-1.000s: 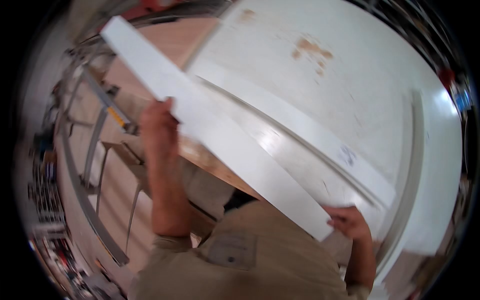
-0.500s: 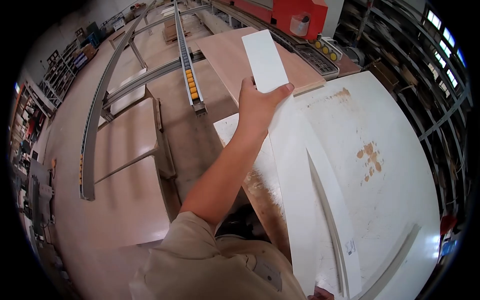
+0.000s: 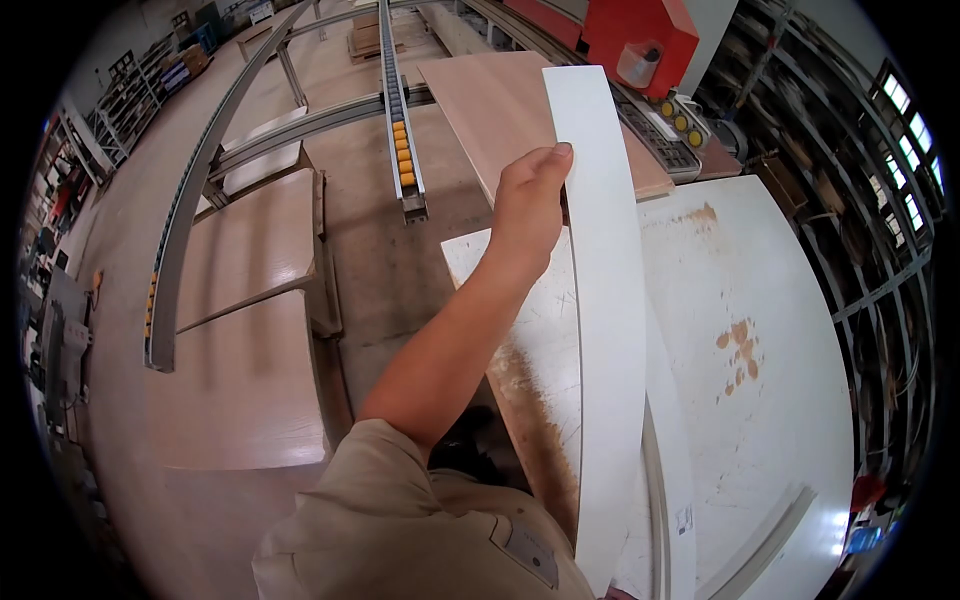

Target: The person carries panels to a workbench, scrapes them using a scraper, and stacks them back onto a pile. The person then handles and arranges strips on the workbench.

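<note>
A long white board [image 3: 610,330] runs from the bottom of the view up to its far end near the red machine. My left hand [image 3: 530,205] is closed on the board's left edge towards that far end, thumb pressed at the edge and the other fingers mostly hidden. At the bottom border only a sliver of my right hand [image 3: 620,594] shows beside the near end of the board, so its grip is hidden. Another white strip [image 3: 682,500] with a small label lies to the right of the held board, on the worn white tabletop [image 3: 790,300].
A grey-white strip [image 3: 765,550] lies at the tabletop's lower right. Beyond the table are a pinkish panel [image 3: 490,100] and a red machine [image 3: 640,40]. A roller rail [image 3: 402,150] and stacked panels [image 3: 250,380] stand to the left, racks [image 3: 840,150] to the right.
The held white board now shows its broad face, angled differently, and my left hand has shifted from across its face to its left edge. My right hand has slipped almost out of view.
</note>
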{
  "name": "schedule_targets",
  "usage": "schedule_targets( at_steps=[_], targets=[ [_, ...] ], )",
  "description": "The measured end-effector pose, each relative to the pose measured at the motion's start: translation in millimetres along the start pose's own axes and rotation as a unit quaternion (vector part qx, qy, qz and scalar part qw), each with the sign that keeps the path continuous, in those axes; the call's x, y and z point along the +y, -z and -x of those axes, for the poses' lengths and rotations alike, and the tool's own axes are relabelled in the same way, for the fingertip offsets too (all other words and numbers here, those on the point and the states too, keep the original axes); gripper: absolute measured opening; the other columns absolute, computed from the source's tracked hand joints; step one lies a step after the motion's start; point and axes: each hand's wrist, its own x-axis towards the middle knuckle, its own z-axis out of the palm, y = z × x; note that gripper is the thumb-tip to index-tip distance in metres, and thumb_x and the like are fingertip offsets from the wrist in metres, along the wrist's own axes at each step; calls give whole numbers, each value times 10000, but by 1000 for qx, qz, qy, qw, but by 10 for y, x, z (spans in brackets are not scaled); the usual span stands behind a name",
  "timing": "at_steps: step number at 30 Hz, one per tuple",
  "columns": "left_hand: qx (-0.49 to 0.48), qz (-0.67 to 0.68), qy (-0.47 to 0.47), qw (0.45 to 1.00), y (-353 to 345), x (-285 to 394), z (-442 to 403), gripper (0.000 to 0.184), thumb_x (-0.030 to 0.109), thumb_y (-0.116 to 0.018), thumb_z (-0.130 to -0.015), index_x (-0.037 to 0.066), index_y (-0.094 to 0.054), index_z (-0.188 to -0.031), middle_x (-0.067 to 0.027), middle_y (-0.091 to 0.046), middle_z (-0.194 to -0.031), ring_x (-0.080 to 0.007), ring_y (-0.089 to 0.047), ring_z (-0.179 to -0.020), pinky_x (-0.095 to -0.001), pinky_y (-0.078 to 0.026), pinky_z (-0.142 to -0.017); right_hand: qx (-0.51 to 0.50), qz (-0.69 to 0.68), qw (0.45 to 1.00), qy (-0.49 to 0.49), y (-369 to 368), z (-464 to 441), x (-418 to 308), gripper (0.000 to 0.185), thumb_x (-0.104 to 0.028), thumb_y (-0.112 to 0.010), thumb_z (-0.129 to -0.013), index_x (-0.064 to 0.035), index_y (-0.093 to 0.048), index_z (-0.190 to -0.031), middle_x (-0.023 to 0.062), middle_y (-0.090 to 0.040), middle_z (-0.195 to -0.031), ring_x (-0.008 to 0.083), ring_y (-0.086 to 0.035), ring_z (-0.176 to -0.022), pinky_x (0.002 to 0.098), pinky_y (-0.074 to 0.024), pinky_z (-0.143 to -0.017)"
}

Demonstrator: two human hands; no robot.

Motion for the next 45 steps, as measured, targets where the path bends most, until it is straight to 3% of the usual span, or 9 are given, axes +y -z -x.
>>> schedule_targets(
  at_steps=[5, 8, 14, 19, 26, 31, 40, 43, 45],
  targets=[
    [-12, 21, 0, 1000, 67, 27, -12, 350, 295, -462, -1024, 1, -639, -960, -30, -647, -805, -108, -588, -686, -282, -475, -629, -21, 22, 999, 43, 151, -105, 303, 264, -135, -710, -884, 40, -681, -1081, 10, -641, -856, 110, -540, -786, 270, -459, -715],
    [-78, 31, -3, 996, 123, 30, 22, 345, 272, -459, -1018, -14, -640, -1085, -63, -680, -932, -134, -626, -786, -287, -498, -699, -23, 20, 999, 32, 111, -47, 262, 281, -128, -716, -890, 39, -679, -1113, 19, -658, -888, 117, -559, -813, 279, -474, -744],
    [-202, 45, -29, 978, 309, 73, 87, 370, 187, -588, -941, -37, -554, -1234, -64, -687, -1012, -128, -648, -855, -299, -520, -755, -10, -19, 999, 34, 59, 71, 263, 281, -66, -692, -889, 35, -673, -1150, 65, -701, -937, 137, -602, -840, 294, -495, -765],
    [-309, 75, -25, 948, 491, 66, 64, 639, 84, -660, -840, -101, -404, -1394, -109, -647, -1163, -159, -635, -1032, -305, -505, -900, 9, 1, 999, 42, 55, 135, 251, 267, -34, -669, -878, 37, -681, -1136, 80, -710, -919, 142, -611, -821, 295, -499, -750],
    [-347, 119, -13, 930, 494, 6, 111, 817, 64, -723, -759, -53, -324, -1462, -108, -587, -1263, -180, -598, -1122, -297, -504, -905, 2, -16, 999, 38, 54, 186, 228, 198, -48, -650, -884, 31, -704, -1058, 66, -700, -871, 127, -595, -795, 296, -491, -720],
    [-283, 138, 1, 949, 360, -120, 313, 1055, 72, -786, -706, 1, -131, -1530, -98, -456, -1396, -187, -527, -1229, -304, -493, -933, -13, 59, 995, 74, 74, 271, -1, 189, -43, -627, -882, 57, -684, -1031, 79, -694, -875, 135, -583, -827, 298, -488, -747],
    [-328, 145, 29, 933, 458, -131, 277, 1076, 69, -776, -705, 19, -99, -1540, -91, -438, -1418, -202, -491, -1290, -333, -478, -980, -22, 89, 995, 46, 89, 227, 24, 199, -41, -630, -879, 65, -679, -1039, 85, -700, -905, 149, -595, -849, 302, -488, -785],
    [-321, 192, 28, 927, 418, -239, 316, 1075, 63, -772, -707, 21, -96, -1542, -80, -412, -1441, -203, -475, -1304, -342, -458, -1009, -6, 11, 1000, 5, 73, 237, 14, 210, -47, -636, -880, 67, -678, -1052, 79, -703, -911, 147, -600, -860, 302, -488, -791],
    [-311, 175, 54, 933, 349, -314, 437, 1073, 53, -767, -706, 24, -95, -1542, -78, -400, -1450, -203, -466, -1312, -346, -445, -1025, -32, 84, 995, 45, 106, 235, -22, 217, -48, -633, -879, 73, -672, -1055, 76, -702, -905, 147, -601, -854, 304, -488, -792]
  ],
)
